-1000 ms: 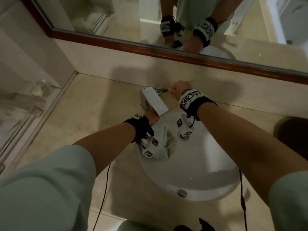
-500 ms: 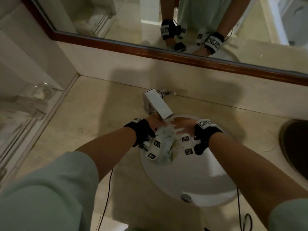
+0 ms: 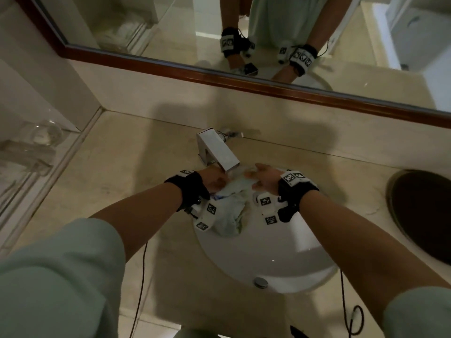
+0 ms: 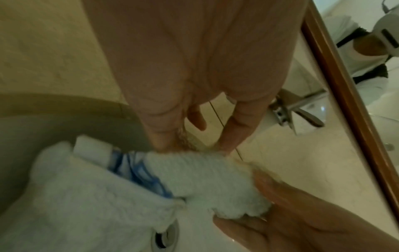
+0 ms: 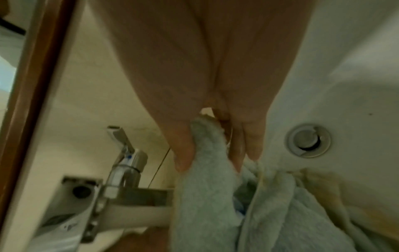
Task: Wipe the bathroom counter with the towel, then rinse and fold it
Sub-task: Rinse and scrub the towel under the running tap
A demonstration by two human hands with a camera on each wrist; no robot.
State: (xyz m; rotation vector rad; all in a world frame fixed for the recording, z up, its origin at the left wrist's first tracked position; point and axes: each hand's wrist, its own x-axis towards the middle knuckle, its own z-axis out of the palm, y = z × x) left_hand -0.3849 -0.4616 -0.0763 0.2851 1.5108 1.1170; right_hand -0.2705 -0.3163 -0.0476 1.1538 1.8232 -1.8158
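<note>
A pale, crumpled towel (image 3: 230,212) with a blue mark hangs into the white sink (image 3: 268,259) just under the square chrome faucet (image 3: 217,148). My left hand (image 3: 216,179) pinches its upper left part, and my right hand (image 3: 262,178) pinches its upper right part. In the left wrist view, my left hand (image 4: 192,148) grips the towel (image 4: 86,196) edge with its fingertips, and the right hand's fingers hold the other end. In the right wrist view, my right hand (image 5: 210,163) has thumb and fingers closed on a fold of towel (image 5: 205,204). I cannot tell whether water runs.
Beige stone counter (image 3: 117,172) surrounds the sink, with a wood-framed mirror (image 3: 244,79) along the back wall. A dark round object (image 3: 424,215) sits at the right. The faucet lever (image 3: 231,134) stands behind the spout. Glass items (image 3: 41,135) lie on a ledge at the left.
My right hand left the faucet lever and came down to the towel under the spout. My left hand stayed on the towel throughout.
</note>
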